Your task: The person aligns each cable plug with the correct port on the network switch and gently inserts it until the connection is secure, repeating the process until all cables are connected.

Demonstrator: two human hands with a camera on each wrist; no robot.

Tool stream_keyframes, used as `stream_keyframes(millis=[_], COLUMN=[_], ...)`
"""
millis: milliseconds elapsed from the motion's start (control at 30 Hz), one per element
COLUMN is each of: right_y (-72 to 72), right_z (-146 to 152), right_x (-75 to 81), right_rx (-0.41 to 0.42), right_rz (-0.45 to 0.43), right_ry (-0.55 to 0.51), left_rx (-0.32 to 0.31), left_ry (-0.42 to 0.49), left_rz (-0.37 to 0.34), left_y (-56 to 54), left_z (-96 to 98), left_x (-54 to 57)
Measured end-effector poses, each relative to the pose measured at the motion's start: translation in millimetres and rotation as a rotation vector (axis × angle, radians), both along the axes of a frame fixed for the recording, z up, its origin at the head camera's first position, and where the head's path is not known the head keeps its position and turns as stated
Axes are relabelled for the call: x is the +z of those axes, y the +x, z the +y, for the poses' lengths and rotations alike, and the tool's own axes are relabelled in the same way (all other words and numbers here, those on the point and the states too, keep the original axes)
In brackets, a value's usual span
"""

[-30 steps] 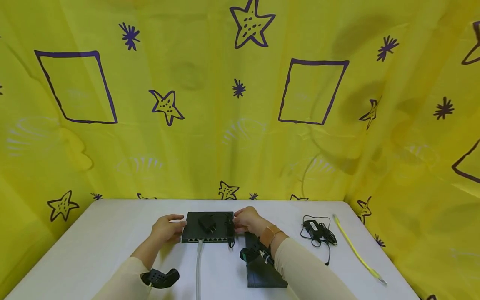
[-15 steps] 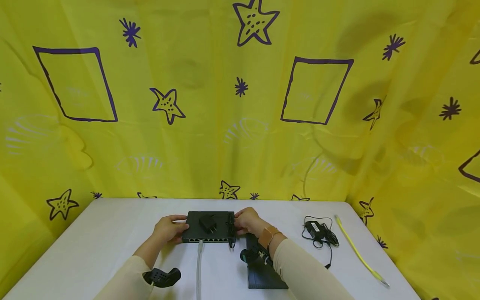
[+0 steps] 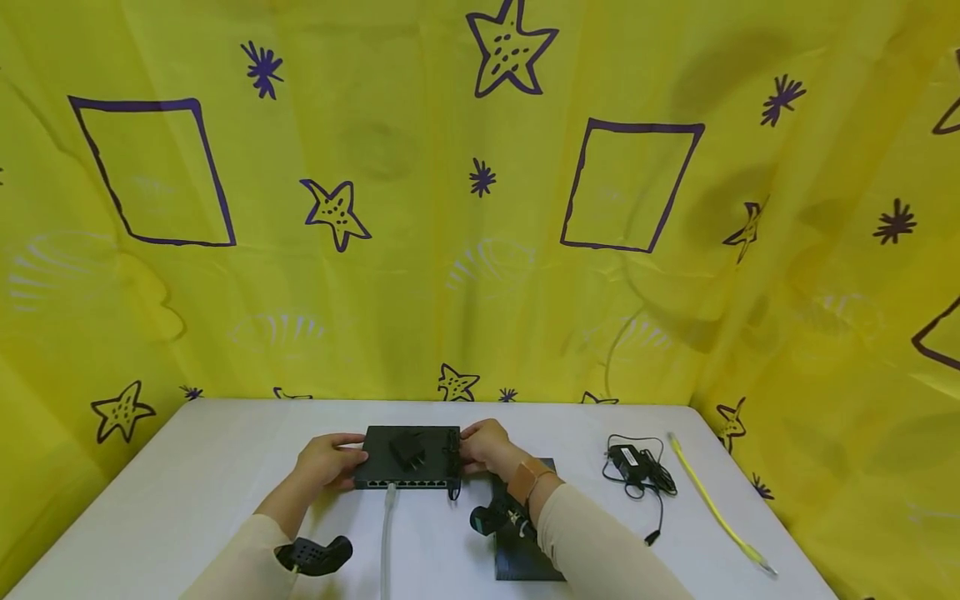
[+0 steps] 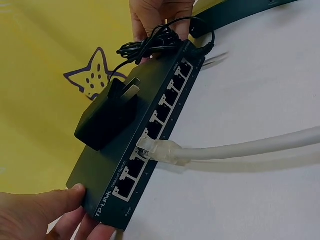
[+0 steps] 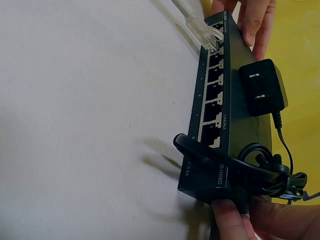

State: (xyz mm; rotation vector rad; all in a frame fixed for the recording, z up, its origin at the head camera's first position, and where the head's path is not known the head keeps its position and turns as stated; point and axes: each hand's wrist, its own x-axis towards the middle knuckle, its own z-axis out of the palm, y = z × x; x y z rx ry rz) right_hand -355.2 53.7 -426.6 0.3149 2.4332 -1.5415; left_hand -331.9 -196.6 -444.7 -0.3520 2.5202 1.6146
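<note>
Both hands hold a black TP-LINK Ethernet switch [image 3: 377,457] by its short ends, port side facing the person. My left hand [image 3: 324,460] grips the left end, thumb on top and fingers beneath in the left wrist view. At the other end, my right hand [image 3: 489,447] holds on with fingertips under the edge in the right wrist view. A plug adapter [image 4: 106,117] lies on top, prongs exposed, its bundled cord [image 5: 280,182] beside the right hand. The cord's end is plugged into the port side. A grey network cable [image 4: 240,150] has its clear connector [image 4: 167,151] in a port near the left end.
A flat black box [image 3: 525,558] lies partly under the right forearm. To the right are another power adapter [image 3: 626,457] with coiled cord and a yellow network cable [image 3: 716,504]. A yellow patterned curtain [image 3: 420,292] surrounds the white table [image 3: 187,483].
Both hands have shifted slightly to the left with the switch, and the grey cable has moved along. More of the flat black box shows beside the right wrist.
</note>
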Motion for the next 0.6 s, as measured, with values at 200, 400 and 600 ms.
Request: stream_keyframes(millis=[200, 400, 600], right_y=[-0.6, 2.3, 4.8], right_z=[-10, -20, -36], right_x=[-2.7, -5.1, -5.1], right_rx=[0.02, 0.032, 0.035], right_rz=[0.018, 0.037, 0.049], right_ry=[-0.043, -0.121, -0.139], left_rx=[-0.008, -0.02, -0.025], left_ry=[-0.012, -0.043, -0.03], left_rz=[0.0, -0.02, -0.027], left_y=[0.7, -0.3, -0.6], left_z=[-13.0, -27.1, -43.3], left_x=[1.9, 5.6, 6.6])
